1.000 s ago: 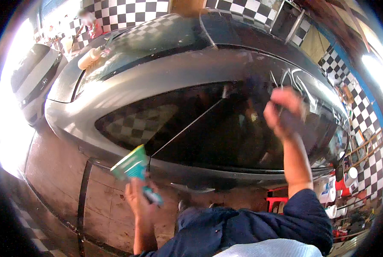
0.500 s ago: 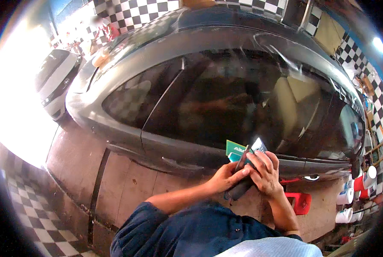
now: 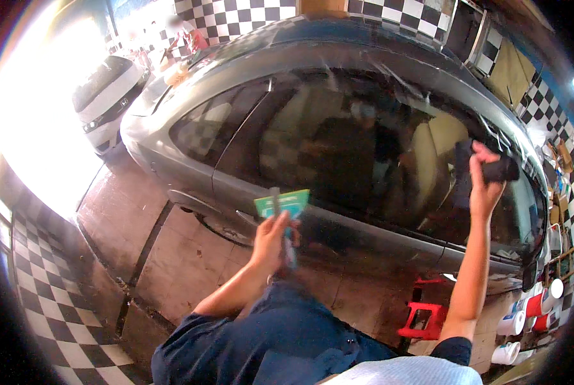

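Note:
My left hand [image 3: 271, 240] is closed on a flat green scraper card [image 3: 297, 198] with a yellowish edge. A narrow grey strip [image 3: 275, 200] stands up against the card in the same grip, and the lower end of what I hold is blurred. They are in front of the car's dark side door. My right hand [image 3: 484, 176], its arm stretched out, grips a black object [image 3: 504, 169] at the front side window [image 3: 389, 186]. Its exact kind is unclear, and I cannot tell whether it touches the glass.
The dark grey car [image 3: 364, 234] spans the view. A red plastic stool [image 3: 423, 321] stands below its door, with several white and red buckets [image 3: 511, 323] to the right. A white car [image 3: 110, 102] and a person in red [image 3: 194, 40] are at the far left.
My hands were together with the cards and the black object between them. They have parted: the left moved left with the green card, the right moved up and right with the black object.

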{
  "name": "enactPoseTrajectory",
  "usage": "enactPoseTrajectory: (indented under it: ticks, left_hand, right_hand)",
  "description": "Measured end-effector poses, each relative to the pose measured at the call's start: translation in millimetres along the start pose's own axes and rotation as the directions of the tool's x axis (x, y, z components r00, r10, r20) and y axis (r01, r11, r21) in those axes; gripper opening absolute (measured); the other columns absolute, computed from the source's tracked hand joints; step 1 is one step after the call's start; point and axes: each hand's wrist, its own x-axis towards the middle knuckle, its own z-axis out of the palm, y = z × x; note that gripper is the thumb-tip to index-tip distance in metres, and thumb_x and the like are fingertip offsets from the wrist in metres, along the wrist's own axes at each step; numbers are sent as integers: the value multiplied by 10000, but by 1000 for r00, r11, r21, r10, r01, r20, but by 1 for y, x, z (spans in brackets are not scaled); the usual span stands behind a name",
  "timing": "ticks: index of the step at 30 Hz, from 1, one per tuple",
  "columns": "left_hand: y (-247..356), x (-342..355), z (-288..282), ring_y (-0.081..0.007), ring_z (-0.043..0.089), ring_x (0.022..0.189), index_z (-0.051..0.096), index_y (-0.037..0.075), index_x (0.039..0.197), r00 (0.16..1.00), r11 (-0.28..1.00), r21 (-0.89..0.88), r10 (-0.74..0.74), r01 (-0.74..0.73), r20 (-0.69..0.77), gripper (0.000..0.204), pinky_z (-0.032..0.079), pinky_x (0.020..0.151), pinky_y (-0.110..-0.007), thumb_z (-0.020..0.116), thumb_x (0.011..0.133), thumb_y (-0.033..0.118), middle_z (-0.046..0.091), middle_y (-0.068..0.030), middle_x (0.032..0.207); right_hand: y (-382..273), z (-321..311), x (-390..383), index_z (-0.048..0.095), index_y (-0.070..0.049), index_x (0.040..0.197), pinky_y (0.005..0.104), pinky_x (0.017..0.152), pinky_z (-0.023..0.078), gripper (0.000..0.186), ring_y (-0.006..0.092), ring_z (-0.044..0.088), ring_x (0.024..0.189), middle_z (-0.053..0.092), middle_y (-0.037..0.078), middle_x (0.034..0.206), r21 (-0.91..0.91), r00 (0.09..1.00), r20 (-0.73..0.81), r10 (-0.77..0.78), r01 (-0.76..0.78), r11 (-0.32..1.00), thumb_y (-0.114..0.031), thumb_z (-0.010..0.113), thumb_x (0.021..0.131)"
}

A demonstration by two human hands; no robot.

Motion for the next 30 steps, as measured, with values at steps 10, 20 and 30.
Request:
enactPoseTrajectory:
  ticks: [10, 20, 30]
  left_hand:
    - [65, 63, -183, -124, 532, 593, 501, 41, 925, 844, 923, -198, 195, -331, -499, 197, 448, 477, -266, 554, 896, 228, 598, -112, 866]
    - [133, 101, -338, -81, 485, 659, 482, 105, 869, 561, 935, 60, 260, -349, -786, 215, 407, 545, -216, 529, 909, 311, 495, -18, 793]
    - [137, 127, -377, -94, 470, 683, 476, 109, 801, 511, 967, 27, 159, -255, -845, 300, 382, 560, -222, 503, 912, 386, 481, -38, 788]
  right_hand:
    - [94, 203, 277, 641, -34, 851, 281, 710, 473, 131, 132, 616, 748, 664, 47, 824, -149, 953, 274, -133, 179, 972, -82, 644, 729]
    - [140, 463, 316, 628, -53, 796, 332, 558, 447, 205, 167, 552, 548, 575, 43, 589, -363, 795, 605, 42, 228, 903, -125, 616, 605]
    - [27, 671, 255, 584, -16, 734, 265, 566, 438, 112, 108, 549, 595, 585, 22, 638, 11, 674, 729, -117, 160, 987, -84, 639, 664]
